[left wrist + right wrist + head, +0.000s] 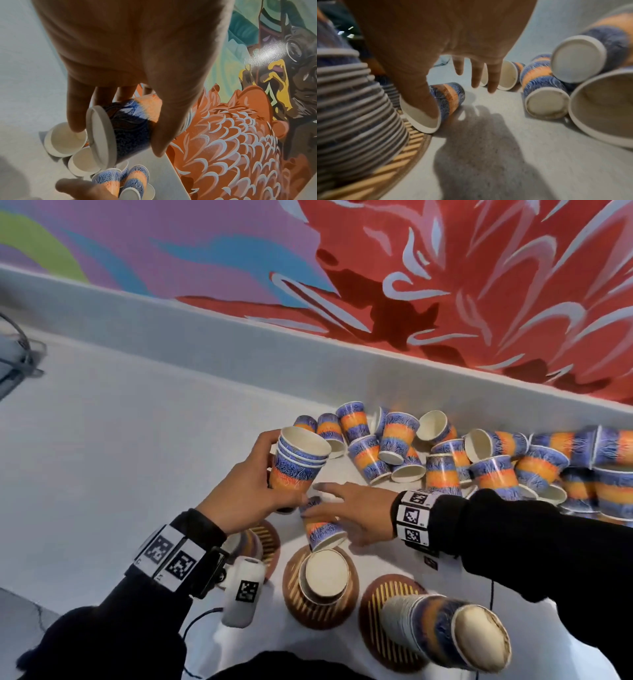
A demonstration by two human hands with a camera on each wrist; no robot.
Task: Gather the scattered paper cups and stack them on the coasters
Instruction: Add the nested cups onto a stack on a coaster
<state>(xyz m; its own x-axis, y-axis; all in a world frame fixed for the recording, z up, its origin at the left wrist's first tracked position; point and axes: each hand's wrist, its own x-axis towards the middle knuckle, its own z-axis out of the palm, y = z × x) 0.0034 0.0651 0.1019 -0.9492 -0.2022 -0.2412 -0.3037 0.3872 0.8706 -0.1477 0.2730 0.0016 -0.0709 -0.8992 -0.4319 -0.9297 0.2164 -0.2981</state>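
A: Paper first, nearest to us: a tall stack (445, 630) of upturned cups leans on the right-hand coaster (387, 631), and a shorter stack (325, 575) stands on the middle coaster (294, 604). We judge the tall one the likeliest to topple if a sleeve brushes it.

B: Just beyond, we see the right hand (356, 517) spread over a lone cup (323, 530) lying on its side, its rim at the edge of the middle coaster. The fingers are straight and the thumb lies over the rim; it is not gripped yet.

A: So a careless press could roll it away, or knock it against the shorter stack.

B: Left of it, the left hand (250, 494) curls round a held stack (298, 462) of nested cups, tilted, mouth up. We think a squeeze could crease the thin walls.

A: Farthest, the loose cups (445, 460) lie heaped on the counter (120, 457) near the wall (479, 285). Most of the gathering remains, and pulling one out could send its neighbours rolling.
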